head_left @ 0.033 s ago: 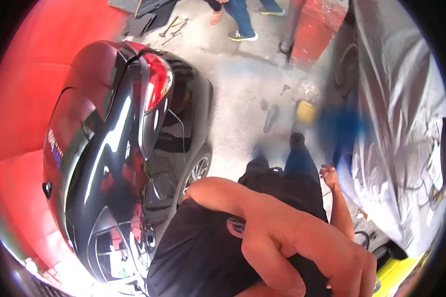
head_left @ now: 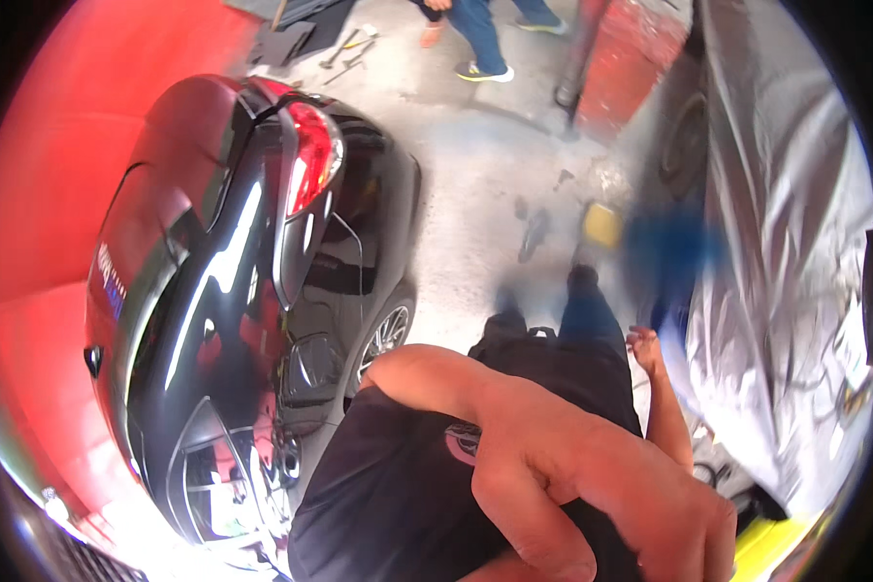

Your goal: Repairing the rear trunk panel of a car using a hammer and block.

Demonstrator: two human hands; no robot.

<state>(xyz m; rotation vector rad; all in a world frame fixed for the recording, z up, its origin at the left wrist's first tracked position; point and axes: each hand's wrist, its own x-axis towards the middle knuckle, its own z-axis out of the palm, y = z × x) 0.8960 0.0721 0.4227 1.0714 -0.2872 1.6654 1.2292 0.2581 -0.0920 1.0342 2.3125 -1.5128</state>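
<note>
My left hand (head_left: 592, 470) is large and close, reaching across the front of my black shirt (head_left: 388, 485) from an elbow at the left. Its thumb and fingers are spread apart, with nothing visible between them. The fingertips run toward the lower edge and are partly hidden. At the right side of my dark trousers, my right hand (head_left: 642, 339) hangs with loosely bent fingers and holds nothing that I can see. A black car (head_left: 213, 291) with a red tail light (head_left: 312, 160) stands to my left.
A grey sheet (head_left: 776, 213) covers something large on the right. Ahead lie a yellow block (head_left: 601, 225) and several tools (head_left: 344, 53) on the concrete floor. Another person's legs (head_left: 477, 39) stand at the far side, near a worn red block (head_left: 630, 58). Red fabric (head_left: 48, 213) borders the car.
The car, floor and sheet have shifted slightly in the picture. Both of my hands keep nearly the same place and shape.
</note>
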